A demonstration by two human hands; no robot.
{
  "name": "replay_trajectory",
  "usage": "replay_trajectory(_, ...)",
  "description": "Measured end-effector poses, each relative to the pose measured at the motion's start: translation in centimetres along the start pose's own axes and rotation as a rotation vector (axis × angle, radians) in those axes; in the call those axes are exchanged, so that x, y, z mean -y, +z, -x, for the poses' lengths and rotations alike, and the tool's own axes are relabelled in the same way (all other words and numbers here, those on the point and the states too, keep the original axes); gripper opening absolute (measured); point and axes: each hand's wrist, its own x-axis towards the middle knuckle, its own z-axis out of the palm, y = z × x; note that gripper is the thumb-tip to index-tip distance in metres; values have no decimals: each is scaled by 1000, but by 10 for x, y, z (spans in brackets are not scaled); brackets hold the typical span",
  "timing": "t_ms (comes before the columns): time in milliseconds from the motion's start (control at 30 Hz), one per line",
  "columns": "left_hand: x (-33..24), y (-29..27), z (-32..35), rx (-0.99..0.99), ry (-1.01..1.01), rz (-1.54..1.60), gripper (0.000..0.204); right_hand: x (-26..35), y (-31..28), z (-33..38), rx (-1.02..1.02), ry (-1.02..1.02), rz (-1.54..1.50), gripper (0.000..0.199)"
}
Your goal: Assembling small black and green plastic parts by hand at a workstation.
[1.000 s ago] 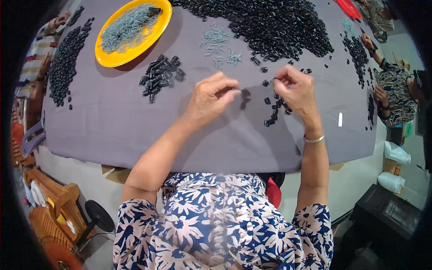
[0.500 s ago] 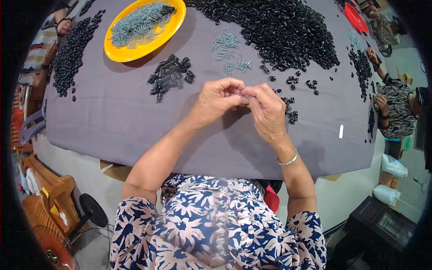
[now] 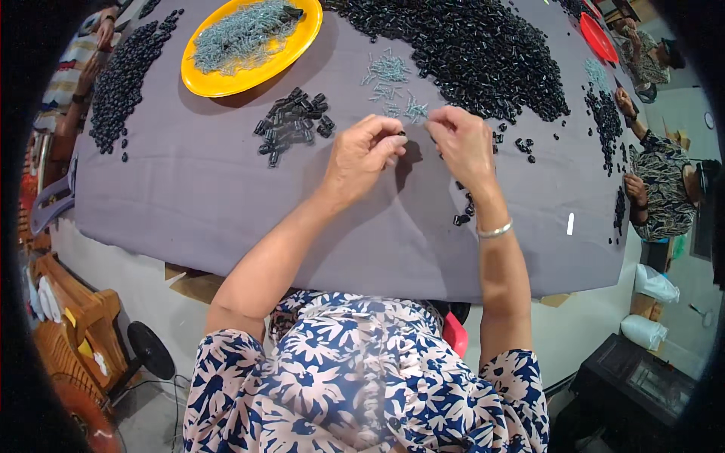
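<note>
My left hand [image 3: 361, 157] is closed in a pinch, and a small black plastic piece [image 3: 402, 134] shows at its fingertips. Apart from it, my right hand [image 3: 464, 143] hovers at the near edge of a small pile of silver screws [image 3: 389, 68]; its thumb and fingers are drawn together, and what they hold, if anything, is hidden. Left of my left hand lies a loose group of black pieces with longer grey-black parts [image 3: 291, 124]. More black pieces [image 3: 462, 219] are scattered below my right wrist.
A yellow plate [image 3: 219, 87] heaped with silver screws stands at the far left. A large mound of black pieces [image 3: 491, 57] covers the far right. Another black pile [image 3: 117, 102] lies along the left edge. Co-workers' hands show at both sides, near a red plate [image 3: 599, 38] on the right.
My hands have drawn apart. The right has moved right and up toward the silver screws, while the left stays pinched, slightly to the left, its black piece now visible.
</note>
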Motion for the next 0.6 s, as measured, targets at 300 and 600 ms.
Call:
replay_trajectory(300, -5, -8, -7, 27, -56, 130, 9, -4, 18, -24, -24, 3, 291, 20)
replay_trajectory(600, -6, -10, -8, 73, -110, 119, 10, -13, 3, -14, 99, 82, -133, 10)
